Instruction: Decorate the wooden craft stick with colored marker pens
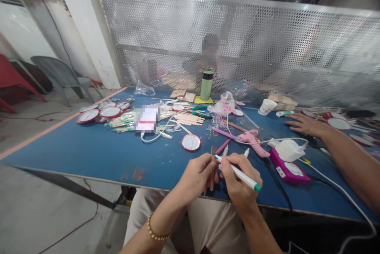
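Thumb and fingers of the left hand (197, 173) pinch a thin wooden stick (213, 158) upright above the table's near edge, while the right hand (244, 181) is curled snugly around a white marker (241, 175), its tip at the stick's upper end. I'd judge the stick feather-light, stiff and dry — little slip, but it could snap if bent (the marker looks smoother) — so best pinched mid-length, clear of the green mark. Beyond lies a red-rimmed disc (190, 142) on the blue table (166, 167).
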Motion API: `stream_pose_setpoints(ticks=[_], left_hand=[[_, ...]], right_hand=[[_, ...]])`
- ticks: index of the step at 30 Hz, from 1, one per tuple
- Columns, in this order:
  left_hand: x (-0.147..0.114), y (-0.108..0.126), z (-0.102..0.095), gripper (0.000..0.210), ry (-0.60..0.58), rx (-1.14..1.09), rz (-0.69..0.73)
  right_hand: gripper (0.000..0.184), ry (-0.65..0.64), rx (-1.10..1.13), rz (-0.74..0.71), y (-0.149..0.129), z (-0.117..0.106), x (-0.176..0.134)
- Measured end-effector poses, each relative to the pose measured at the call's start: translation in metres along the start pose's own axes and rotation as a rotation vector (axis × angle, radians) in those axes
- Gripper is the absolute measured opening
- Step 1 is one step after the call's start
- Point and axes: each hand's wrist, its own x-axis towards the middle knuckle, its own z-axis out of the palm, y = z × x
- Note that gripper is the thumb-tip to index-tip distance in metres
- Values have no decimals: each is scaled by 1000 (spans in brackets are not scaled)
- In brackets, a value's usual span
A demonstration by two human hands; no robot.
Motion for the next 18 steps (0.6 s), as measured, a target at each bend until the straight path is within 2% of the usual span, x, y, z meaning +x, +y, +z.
stream_pose_setpoints(ticks=[18], left_hand=[[0, -2, 0, 37, 6, -10, 1]], right_hand=[[15, -6, 6, 16, -1, 0, 0]])
